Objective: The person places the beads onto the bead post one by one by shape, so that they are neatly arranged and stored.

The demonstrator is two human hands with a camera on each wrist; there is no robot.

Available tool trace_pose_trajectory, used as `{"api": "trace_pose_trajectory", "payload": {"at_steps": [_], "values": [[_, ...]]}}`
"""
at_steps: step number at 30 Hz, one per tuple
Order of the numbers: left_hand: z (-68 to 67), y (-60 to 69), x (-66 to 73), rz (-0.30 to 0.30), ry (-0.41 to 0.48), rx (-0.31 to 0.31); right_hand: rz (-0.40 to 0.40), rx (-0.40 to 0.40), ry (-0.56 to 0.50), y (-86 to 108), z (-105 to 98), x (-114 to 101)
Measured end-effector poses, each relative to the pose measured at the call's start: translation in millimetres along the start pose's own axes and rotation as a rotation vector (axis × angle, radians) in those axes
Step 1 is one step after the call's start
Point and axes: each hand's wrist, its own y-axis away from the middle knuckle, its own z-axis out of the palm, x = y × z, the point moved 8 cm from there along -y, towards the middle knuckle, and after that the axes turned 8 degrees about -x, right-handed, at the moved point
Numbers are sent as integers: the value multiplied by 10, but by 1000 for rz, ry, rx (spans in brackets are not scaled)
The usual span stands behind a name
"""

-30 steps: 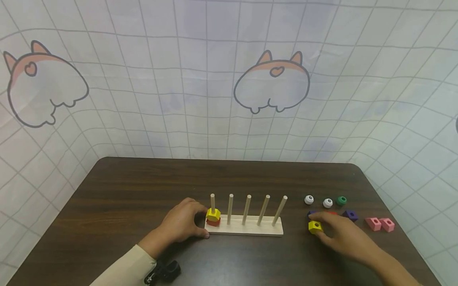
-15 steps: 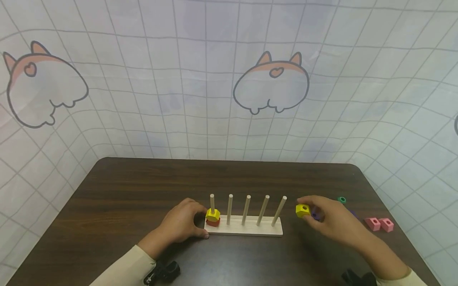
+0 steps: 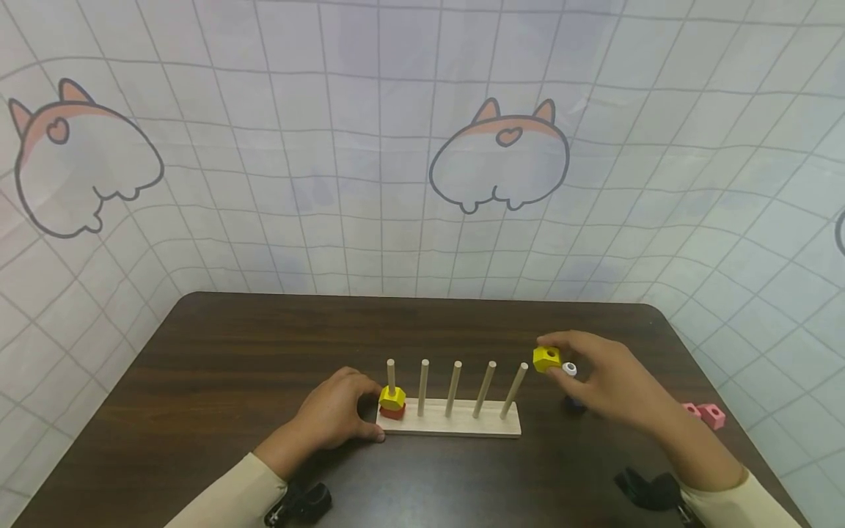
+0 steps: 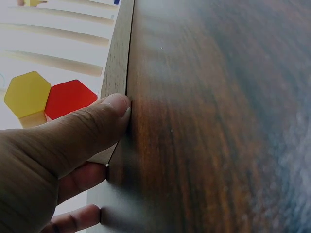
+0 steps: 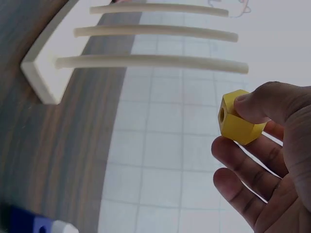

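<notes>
My left hand grips the left end of a wooden peg board, its thumb on the front edge in the left wrist view. On the leftmost peg, a yellow hexagonal block sits over a red block; the other pegs are bare. My right hand pinches a yellow block with a hole between thumb and fingers. That block is in the air, just right of the rightmost peg in the head view. The right wrist view shows it apart from the pegs, level with their tips.
A white bead and a dark blue block show under the right hand. Two pink blocks lie near the table's right edge. The right hand and forearm hide other pieces. A patterned sheet hangs behind the table.
My right hand has lifted the yellow block off the table and carried it up and left, close to the rightmost peg. My left hand has stayed on the peg board.
</notes>
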Motion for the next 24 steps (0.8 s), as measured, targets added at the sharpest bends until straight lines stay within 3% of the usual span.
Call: {"api": "trace_pose_trajectory", "payload": {"at_steps": [16, 24], "values": [[5, -8, -11, 4, -7, 6, -61, 2, -44, -309, -41, -291], [0, 2, 9, 21, -10, 7, -48, -30, -110, -429, 45, -395]]}}
